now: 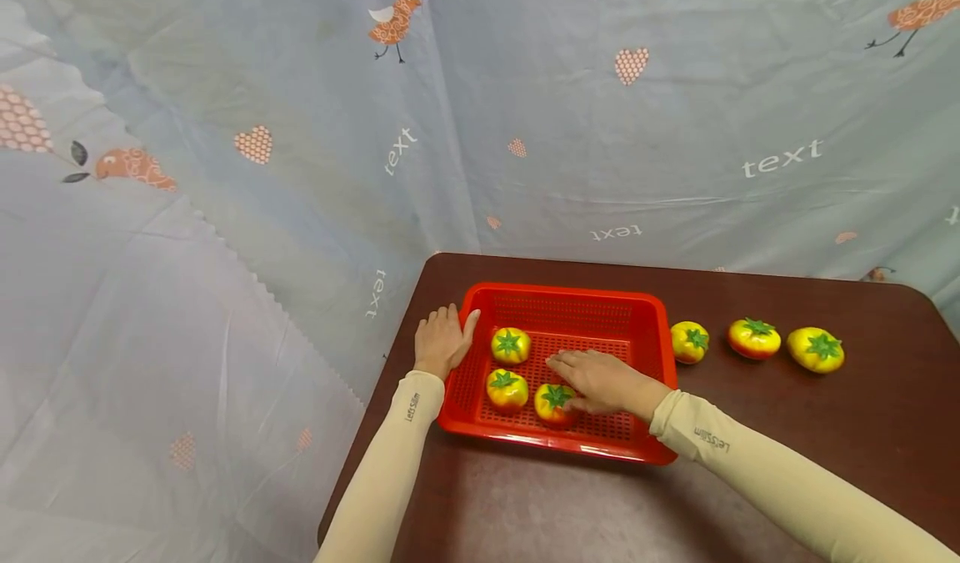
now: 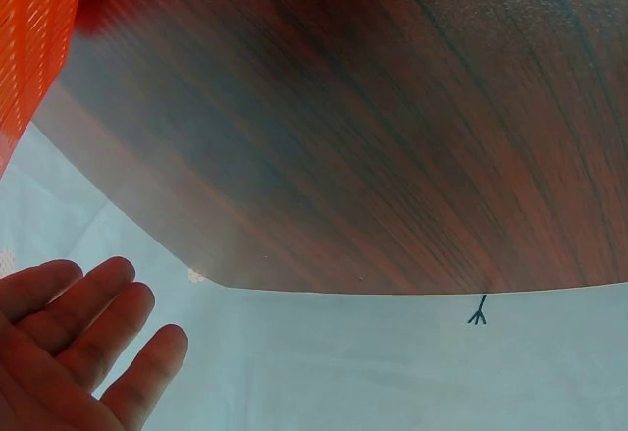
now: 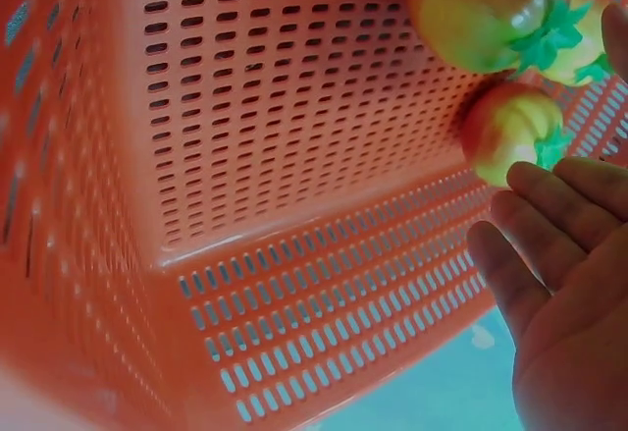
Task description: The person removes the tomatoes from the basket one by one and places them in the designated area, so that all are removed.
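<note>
A red perforated plastic basket (image 1: pixel 570 291) stands on the table, with three yellow-red tomatoes with green star-shaped tops inside: the back tomato (image 1: pixel 511 345), the front-left tomato (image 1: pixel 507 390) and the front-middle tomato (image 1: pixel 553 404). My left hand (image 1: pixel 441 340) lies along the basket's left rim, its fingers extended in the left wrist view. Over the basket's inside reaches my right hand (image 1: pixel 600 379), palm down. Its thumb overlaps the front-middle tomato's right side in the head view. Seen from the right wrist, the fingers (image 3: pixel 564 210) are spread and loosely straight, nothing gripped between them.
Right of the basket, three more tomatoes lie on the dark brown table (image 1: pixel 810 429): one close by the basket wall (image 1: pixel 689 342), a redder one (image 1: pixel 754 339) and a yellow one (image 1: pixel 816 349). A printed grey curtain (image 1: pixel 555 171) hangs behind and to the left.
</note>
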Tool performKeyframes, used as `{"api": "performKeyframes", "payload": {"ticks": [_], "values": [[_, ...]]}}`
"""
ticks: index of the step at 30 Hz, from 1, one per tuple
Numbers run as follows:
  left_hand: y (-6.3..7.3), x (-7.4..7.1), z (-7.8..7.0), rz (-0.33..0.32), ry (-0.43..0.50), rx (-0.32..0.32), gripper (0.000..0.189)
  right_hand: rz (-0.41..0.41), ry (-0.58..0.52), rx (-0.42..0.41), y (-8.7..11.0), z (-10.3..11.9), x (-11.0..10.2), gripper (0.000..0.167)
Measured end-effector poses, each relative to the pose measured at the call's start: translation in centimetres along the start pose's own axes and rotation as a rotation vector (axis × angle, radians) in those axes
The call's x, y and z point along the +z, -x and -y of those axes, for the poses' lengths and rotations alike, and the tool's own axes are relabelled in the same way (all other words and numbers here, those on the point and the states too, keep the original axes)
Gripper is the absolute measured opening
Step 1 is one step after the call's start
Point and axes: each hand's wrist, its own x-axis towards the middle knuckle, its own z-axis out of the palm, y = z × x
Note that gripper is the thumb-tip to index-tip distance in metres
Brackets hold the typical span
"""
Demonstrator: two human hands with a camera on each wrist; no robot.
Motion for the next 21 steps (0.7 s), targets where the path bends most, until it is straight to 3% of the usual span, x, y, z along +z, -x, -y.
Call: {"api": "performKeyframes", "payload": {"ticks": [15, 21], "values": [[0.0, 0.2, 0.1, 0.003, 0.012, -0.006, 0.082, 0.149, 0.024, 0.053, -0.9, 0.8, 1.1, 0.069], [-0.1, 0.3, 0.1, -0.008, 0.012, -0.002, 0.082, 0.154, 0.03, 0.041, -1.0, 1.0, 1.6, 0.068]]}}
